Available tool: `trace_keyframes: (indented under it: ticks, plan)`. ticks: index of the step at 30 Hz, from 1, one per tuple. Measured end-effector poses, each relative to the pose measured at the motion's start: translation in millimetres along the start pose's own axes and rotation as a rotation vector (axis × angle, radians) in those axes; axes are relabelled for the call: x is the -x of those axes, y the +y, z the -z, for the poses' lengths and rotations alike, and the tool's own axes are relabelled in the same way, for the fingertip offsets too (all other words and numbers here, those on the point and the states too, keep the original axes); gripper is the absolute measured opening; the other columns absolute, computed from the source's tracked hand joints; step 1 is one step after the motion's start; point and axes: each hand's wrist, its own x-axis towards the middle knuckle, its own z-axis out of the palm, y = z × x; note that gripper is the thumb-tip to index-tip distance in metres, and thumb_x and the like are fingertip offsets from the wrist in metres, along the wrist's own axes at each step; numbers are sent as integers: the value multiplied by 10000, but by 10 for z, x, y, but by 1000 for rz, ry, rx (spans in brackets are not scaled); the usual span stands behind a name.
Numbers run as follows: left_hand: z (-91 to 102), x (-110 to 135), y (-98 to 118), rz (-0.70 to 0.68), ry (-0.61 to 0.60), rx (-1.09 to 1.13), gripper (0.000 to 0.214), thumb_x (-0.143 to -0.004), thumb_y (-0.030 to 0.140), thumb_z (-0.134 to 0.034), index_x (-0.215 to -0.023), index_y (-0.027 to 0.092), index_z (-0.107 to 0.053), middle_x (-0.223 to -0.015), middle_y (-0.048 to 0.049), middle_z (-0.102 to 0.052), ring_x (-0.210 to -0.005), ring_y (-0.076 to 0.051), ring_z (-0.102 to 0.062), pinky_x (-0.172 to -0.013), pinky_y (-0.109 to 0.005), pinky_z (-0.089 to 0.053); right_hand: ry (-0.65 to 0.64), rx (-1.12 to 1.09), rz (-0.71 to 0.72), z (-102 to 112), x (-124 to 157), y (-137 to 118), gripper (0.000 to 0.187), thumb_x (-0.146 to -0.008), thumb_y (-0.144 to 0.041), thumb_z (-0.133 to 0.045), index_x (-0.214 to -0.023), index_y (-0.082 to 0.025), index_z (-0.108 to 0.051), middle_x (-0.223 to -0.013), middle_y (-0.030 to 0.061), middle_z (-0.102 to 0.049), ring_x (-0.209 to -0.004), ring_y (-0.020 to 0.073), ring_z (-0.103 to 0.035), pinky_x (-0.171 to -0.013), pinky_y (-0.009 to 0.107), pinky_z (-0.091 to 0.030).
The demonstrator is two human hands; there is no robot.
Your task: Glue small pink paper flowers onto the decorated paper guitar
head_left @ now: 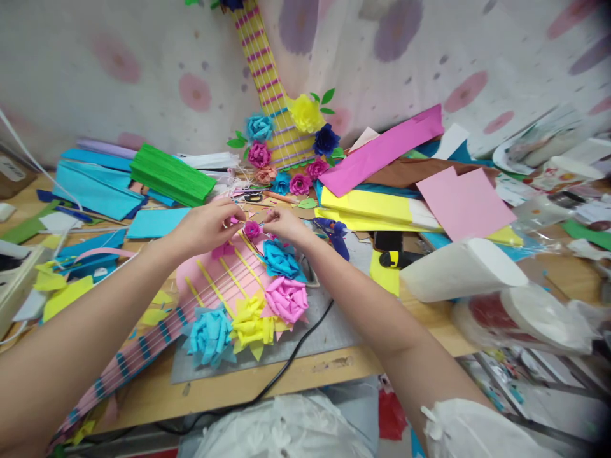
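Note:
My left hand (205, 226) and my right hand (286, 224) meet over the upper edge of a pink paper guitar (224, 280) lying on a grey mat (329, 331). Both hands pinch with closed fingers around a small magenta paper flower (252, 229), which sits between their fingertips. On the guitar body lie a blue paper flower (281, 259), a pink one (286, 298), a yellow one (251, 324) and a light blue one (209, 336). Yellow strips run along the guitar's face.
A second paper guitar (267, 83) with several flowers leans on the back wall. Folded crepe sheets lie around: green (172, 175), blue (95, 187), magenta (382, 149), yellow (372, 207). A blue glue gun (334, 232) lies right of my hands, its black cord (286, 369) crossing the table edge. Plastic bags (525, 318) crowd the right.

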Motion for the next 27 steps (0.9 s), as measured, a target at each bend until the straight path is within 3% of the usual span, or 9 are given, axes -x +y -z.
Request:
trace_keyframes:
  ticks: [13,21,27]
  plan:
    - [-26,-11,8,-11,6,-12,270,-822,324,-433,-930,194,-643,-930,-56,-607,-784,-161,-577,-646,-257,-427,9,97,-37,-7,-6,59,60,-661,-177,-622,-664,-178,-562,-633,-30,-600,-666,132,-558,-578,225,-374]
    - [-19,6,-26,-27,13,1,283,-817,338,-436,-914,173,-645,-921,-64,-591,-730,-148,-560,-618,-254,-415,34,89,9,-15,-20,76,49,-655,-174,-609,-671,-179,-563,-638,-35,-580,-659,131,-554,-615,238,-403]
    - [1,18,-99,-34,73,34,271,-826,341,-446,-893,169,-645,-922,-64,-585,-693,-136,-553,-616,-258,-421,40,-11,-16,103,-17,95,93,-636,-150,-599,-642,-179,-510,-597,-49,-530,-618,115,-528,-622,235,-409]
